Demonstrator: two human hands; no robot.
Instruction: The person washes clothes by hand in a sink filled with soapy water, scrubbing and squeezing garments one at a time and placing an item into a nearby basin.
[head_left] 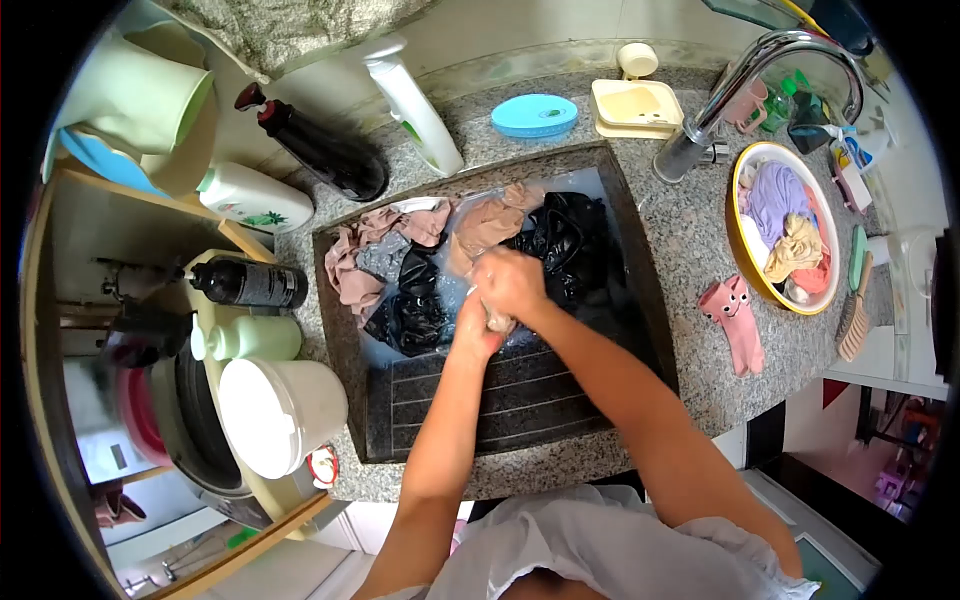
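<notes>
Over the stone wash sink (520, 435), my left hand (479, 326) and my right hand (508, 284) are closed together on a wet tan cloth (492, 228). Part of it spreads out beyond my knuckles, and a bunched end shows between my hands; its exact kind is unclear. Dark, shiny wet clothes (565, 240) lie in cloudy water to the right of the cloth, with more dark fabric to the left. Dusty-pink clothes (355, 275) are heaped at the sink's left corner. Ridges of a built-in washboard slope toward me below my hands.
A yellow-rimmed basin of clothes (785, 225) and a pink sock (735, 325) sit right of the sink. The faucet (685, 150) rises at the back right. Bottles (320, 150), a blue brush (534, 116) and a soap dish (635, 107) line the back; a white bucket (270, 415) stands left.
</notes>
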